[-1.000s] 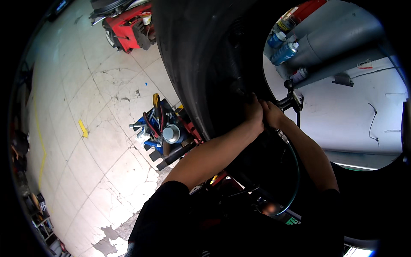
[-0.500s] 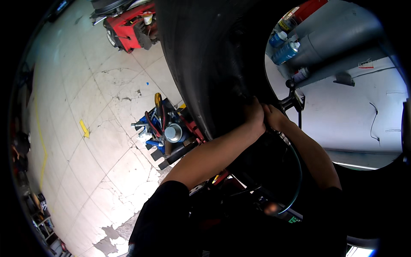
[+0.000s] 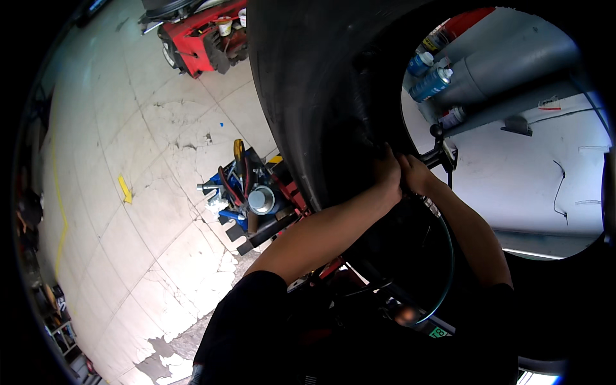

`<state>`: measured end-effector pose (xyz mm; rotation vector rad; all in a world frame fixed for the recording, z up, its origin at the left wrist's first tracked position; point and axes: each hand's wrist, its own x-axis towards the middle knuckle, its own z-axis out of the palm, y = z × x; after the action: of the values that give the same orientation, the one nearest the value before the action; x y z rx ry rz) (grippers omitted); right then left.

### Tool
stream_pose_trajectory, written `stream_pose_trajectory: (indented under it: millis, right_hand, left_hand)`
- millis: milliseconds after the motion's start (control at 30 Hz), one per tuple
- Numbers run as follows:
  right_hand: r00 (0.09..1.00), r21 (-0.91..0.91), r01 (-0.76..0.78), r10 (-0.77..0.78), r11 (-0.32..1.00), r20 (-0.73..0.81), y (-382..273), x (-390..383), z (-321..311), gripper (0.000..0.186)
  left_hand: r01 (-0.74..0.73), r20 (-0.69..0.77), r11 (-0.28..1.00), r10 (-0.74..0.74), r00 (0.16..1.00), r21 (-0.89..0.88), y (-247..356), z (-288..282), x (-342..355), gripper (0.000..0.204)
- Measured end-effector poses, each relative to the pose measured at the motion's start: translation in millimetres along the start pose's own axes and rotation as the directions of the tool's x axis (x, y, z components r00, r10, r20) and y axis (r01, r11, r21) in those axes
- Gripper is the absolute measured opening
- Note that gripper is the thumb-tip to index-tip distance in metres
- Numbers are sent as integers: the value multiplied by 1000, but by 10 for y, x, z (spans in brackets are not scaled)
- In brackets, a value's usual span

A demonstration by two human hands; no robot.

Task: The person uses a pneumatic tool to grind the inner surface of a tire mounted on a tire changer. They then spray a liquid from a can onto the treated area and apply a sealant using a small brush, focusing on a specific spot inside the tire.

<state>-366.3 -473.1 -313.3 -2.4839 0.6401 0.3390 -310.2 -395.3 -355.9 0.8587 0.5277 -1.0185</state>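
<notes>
Both my forearms reach into the dark hollow of a large black tyre (image 3: 301,96). My left hand (image 3: 388,173) is closed, its fingertips lost in the shadow by the tyre's inner wall. Close beside it, my right hand (image 3: 417,175) is closed too, with the two hands nearly touching. What they grip is too dark to make out. A thin blue-green hose (image 3: 452,256) curves down from beneath my right hand. Just past that hand, a black metal arm with a rounded knob (image 3: 439,151) stands at the tyre's opening.
Left of the tyre, a tool holder (image 3: 247,240) carries pliers (image 3: 239,154) and a silver-lidded can (image 3: 261,201). A red machine (image 3: 192,48) stands on the cracked tile floor (image 3: 128,237). Spray cans (image 3: 431,85) and a grey cylinder (image 3: 507,54) show through the tyre's opening.
The tyre and both hands appear slightly farther right in the view. My hands stay close together in the same closed pose.
</notes>
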Motion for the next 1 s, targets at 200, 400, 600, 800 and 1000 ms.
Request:
stream_pose_trajectory:
  millis: [200,400,600,800,1000]
  right_hand:
    - [942,-228,167,-223,959,-249,454,-125,166,49]
    - [990,65,-143,141,988,22,-95,-18,-128,47]
    - [991,-18,36,-38,999,-131,419,-87,54,53]
    - [995,212,-79,90,974,-44,174,-64,-54,60]
    - [988,256,-151,148,955,32,122,-86,-36,58]
  left_hand:
    - [20,-22,999,-20,1000,30,25,146,-184,46]
    - [128,84,987,-120,989,-93,249,140,-272,58]
    - [44,-37,995,-41,998,84,-122,194,-98,55]
    - [95,135,995,-95,986,7,142,174,-169,53]
    - [91,18,994,-93,996,64,28,142,-143,53]
